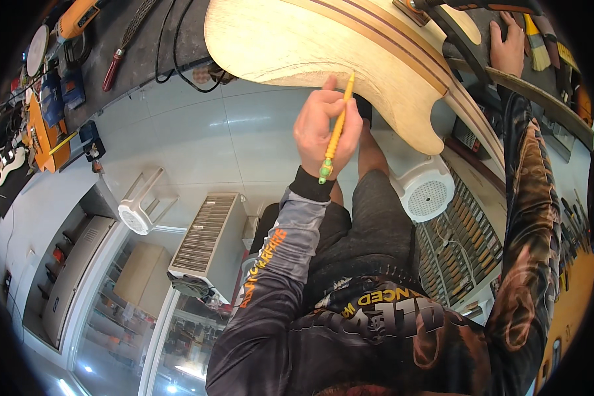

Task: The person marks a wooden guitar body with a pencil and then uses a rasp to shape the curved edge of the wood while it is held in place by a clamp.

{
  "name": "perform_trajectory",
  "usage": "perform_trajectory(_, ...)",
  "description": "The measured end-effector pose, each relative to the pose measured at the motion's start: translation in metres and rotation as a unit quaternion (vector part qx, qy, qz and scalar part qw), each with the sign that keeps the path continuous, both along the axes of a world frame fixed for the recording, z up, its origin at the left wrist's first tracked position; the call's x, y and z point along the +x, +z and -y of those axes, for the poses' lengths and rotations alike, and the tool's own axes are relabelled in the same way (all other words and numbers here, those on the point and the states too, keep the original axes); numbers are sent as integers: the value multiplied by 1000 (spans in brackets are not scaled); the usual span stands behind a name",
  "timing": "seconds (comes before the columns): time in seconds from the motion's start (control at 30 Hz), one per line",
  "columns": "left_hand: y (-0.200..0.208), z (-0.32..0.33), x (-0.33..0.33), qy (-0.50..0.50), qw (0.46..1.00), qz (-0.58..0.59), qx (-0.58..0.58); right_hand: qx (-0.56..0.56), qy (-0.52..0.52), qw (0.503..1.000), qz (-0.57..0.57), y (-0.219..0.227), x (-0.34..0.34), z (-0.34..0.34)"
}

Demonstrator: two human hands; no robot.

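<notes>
My left hand (pixel 327 125) grips a yellow pencil-like stick (pixel 338 129) with a ridged shaft and a green beaded end. Its tip meets or hovers just over the near edge of a pale wooden electric guitar body (pixel 270 39); contact is hard to tell. A thin dark line curves along the wood there, beside a roughened patch. Dark and reddish strips run lengthwise through the body into the neck (pixel 472 122) at the right. On the bench beyond the neck, my right hand (pixel 507 49) rests with its fingers stretched out, close to a yellow-handled paintbrush (pixel 536 43).
A dark clamp (pixel 465 33) crosses the guitar at upper right. A red-handled rasp (pixel 114 69), a black cable (pixel 171 66) and an orange power tool (pixel 76 20) lie on the bench's left. Below are white stools (pixel 428 191) and a metal-slatted cabinet (pixel 211 218).
</notes>
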State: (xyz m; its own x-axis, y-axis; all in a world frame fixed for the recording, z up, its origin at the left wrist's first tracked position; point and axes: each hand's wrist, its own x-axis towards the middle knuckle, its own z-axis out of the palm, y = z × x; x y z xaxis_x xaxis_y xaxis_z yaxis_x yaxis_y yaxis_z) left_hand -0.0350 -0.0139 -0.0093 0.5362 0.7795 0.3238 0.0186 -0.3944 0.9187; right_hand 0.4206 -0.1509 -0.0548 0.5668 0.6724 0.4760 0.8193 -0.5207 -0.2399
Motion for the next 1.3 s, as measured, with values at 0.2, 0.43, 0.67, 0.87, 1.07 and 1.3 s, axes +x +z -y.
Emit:
perform_trajectory(0.2, -1, -8, -7, 139, 986, 25, -87, 5, -14, 999, -44, 18, -29, -16)
perform_trajectory(0.43, -4, -14, -10, 85, 995, -3, -56, 10, -18, 998, -54, 29, -36, -20)
perform_trajectory(0.67, 2, -8, -8, -46, 999, -15, -24, 8, -42, 998, -53, 27, -37, -18)
perform_trajectory(0.87, 0, -26, -15, 42, 997, -1, -59, 12, -30, 996, -86, 37, -43, -22)
perform_trajectory(1.07, 5, -31, -16, 3, 997, -25, -73, 19, -36, 995, -90, 36, -39, -20)
perform_trajectory(1.3, 9, -23, -9, -86, 995, -39, -41, 25, -23, 999, -36, 23, -31, -18)
